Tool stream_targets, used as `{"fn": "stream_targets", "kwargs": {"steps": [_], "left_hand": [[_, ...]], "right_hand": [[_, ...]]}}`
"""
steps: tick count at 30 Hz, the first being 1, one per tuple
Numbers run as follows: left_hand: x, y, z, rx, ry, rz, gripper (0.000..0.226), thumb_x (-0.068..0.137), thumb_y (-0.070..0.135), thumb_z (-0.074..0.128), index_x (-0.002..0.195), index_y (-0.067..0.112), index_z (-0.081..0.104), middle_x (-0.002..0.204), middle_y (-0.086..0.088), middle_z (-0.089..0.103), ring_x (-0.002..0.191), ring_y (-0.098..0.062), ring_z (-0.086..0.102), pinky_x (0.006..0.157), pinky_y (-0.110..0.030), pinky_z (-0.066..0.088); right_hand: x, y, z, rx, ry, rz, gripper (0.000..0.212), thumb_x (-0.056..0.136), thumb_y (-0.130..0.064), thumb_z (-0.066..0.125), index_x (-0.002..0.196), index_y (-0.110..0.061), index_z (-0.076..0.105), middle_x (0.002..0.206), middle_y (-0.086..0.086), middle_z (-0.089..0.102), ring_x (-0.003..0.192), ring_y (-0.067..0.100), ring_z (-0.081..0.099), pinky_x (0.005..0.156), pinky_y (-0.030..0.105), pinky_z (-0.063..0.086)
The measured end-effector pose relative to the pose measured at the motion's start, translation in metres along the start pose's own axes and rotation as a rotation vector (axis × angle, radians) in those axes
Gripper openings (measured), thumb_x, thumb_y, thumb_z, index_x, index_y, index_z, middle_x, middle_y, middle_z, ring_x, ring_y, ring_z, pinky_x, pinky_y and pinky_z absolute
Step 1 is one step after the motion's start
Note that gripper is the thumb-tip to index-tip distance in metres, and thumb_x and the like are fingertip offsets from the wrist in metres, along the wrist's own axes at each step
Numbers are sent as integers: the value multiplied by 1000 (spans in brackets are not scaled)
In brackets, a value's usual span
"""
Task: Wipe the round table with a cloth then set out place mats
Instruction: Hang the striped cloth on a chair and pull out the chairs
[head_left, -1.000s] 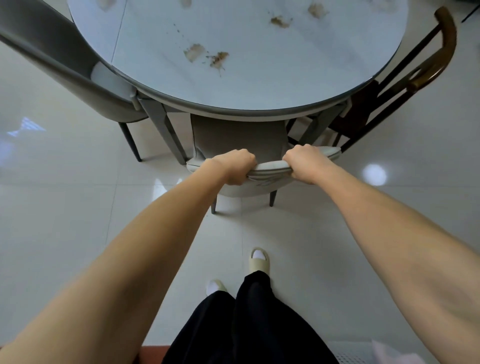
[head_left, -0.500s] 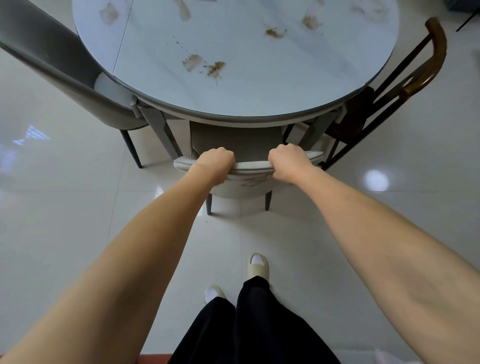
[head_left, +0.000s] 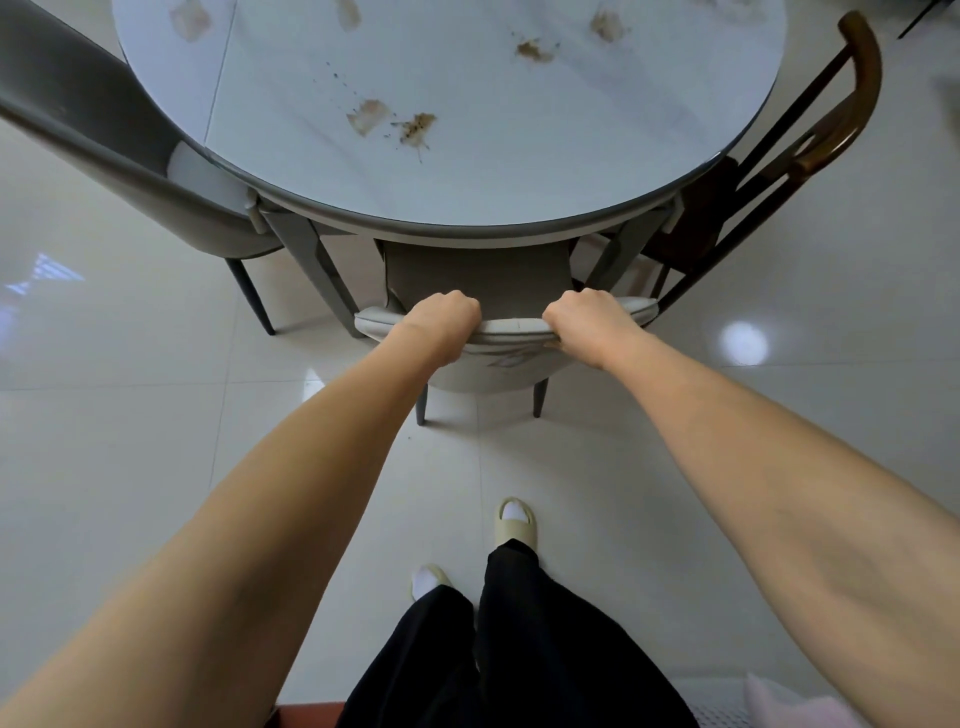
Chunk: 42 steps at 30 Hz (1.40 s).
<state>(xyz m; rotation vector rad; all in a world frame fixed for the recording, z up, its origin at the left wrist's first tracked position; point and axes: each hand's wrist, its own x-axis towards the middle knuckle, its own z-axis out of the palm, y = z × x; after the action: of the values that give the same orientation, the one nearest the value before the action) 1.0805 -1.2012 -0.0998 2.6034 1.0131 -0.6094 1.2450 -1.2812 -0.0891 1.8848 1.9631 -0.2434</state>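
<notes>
The round white marble-look table (head_left: 519, 176) fills the top of the head view, with several brown stains (head_left: 415, 127) on its top. A grey chair (head_left: 511, 327) stands tucked under its near edge. My left hand (head_left: 441, 322) grips the top rail of the chair's back on the left. My right hand (head_left: 589, 322) grips the same rail on the right. No cloth or place mats show on the table.
A grey upholstered chair (head_left: 104, 156) stands at the table's left and a dark wooden chair (head_left: 810, 135) at its right. Glossy pale floor tiles lie all around. My feet in slippers (head_left: 514, 522) stand behind the chair. Something pink (head_left: 789, 706) shows at the bottom right corner.
The grey chair has slid forward and left, further under the table, with both hands still gripping its back rail. The view has drifted slightly.
</notes>
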Motion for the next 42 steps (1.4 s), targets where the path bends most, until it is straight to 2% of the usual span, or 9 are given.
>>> {"fn": "stream_targets", "kwargs": {"steps": [3, 12, 17, 20, 27, 32, 35, 39, 42], "left_hand": [[13, 6, -8, -14, -4, -9, 29, 86, -6, 53, 113, 3, 59, 106, -16, 59, 97, -34, 60, 81, -35, 49], [25, -1, -21, -19, 1, -56, 24, 85, -4, 55, 105, 4, 63, 87, -9, 51, 88, -31, 60, 74, -33, 48], [20, -4, -12, -18, -39, -70, 18, 85, -6, 53, 88, 11, 57, 84, -8, 51, 77, -25, 53, 71, -30, 43], [17, -14, -11, -15, -33, -78, 21, 84, -7, 54, 95, 8, 63, 83, -8, 53, 82, -28, 58, 75, -33, 49], [22, -21, -14, -27, -6, -116, 25, 89, -3, 53, 109, 9, 60, 98, -11, 58, 88, -26, 57, 77, -32, 44], [17, -17, -12, 15, -8, -175, 32, 88, -5, 50, 115, 9, 60, 111, -13, 61, 103, -32, 61, 84, -37, 48], [13, -14, -15, 51, -1, -181, 32, 87, -7, 51, 114, 8, 60, 115, -13, 61, 107, -33, 60, 86, -37, 47], [15, -14, -29, 76, -15, -183, 32, 88, -6, 52, 117, 6, 58, 118, -14, 60, 109, -33, 60, 89, -37, 48], [15, -10, -35, 95, -26, -182, 32, 88, -7, 52, 118, 5, 59, 118, -13, 61, 109, -32, 60, 89, -37, 48]], "right_hand": [[7, 14, 1, 17, 15, 31, 21, 92, -5, 46, 107, -8, 61, 108, 15, 62, 101, 37, 59, 73, 37, 41], [26, 22, 1, 52, 111, 1, 24, 92, 2, 43, 105, -7, 61, 104, 15, 62, 96, 35, 59, 69, 35, 38], [21, 14, 7, 22, 106, -67, 25, 92, 2, 42, 104, -7, 61, 101, 14, 62, 93, 34, 60, 68, 36, 39], [26, 5, 5, 23, 109, -88, 24, 93, 1, 43, 105, -7, 63, 100, 14, 63, 94, 34, 61, 68, 35, 40], [40, 5, -1, 20, 82, -78, 22, 93, 1, 44, 102, -7, 62, 97, 13, 64, 90, 31, 62, 66, 34, 40], [43, 3, -3, 107, 16, -19, 13, 90, -13, 56, 101, -11, 63, 99, 11, 65, 92, 31, 63, 68, 33, 41], [42, 4, -7, 159, -44, 5, 17, 86, -19, 63, 101, -13, 59, 103, 9, 64, 94, 30, 62, 68, 33, 41], [42, 9, -22, 122, -46, -5, 25, 86, 4, 52, 108, -8, 57, 111, 13, 60, 103, 32, 59, 72, 35, 40], [41, 7, -26, 105, -52, -3, 31, 86, 10, 48, 112, -5, 59, 114, 14, 60, 107, 33, 58, 77, 36, 44]]}}
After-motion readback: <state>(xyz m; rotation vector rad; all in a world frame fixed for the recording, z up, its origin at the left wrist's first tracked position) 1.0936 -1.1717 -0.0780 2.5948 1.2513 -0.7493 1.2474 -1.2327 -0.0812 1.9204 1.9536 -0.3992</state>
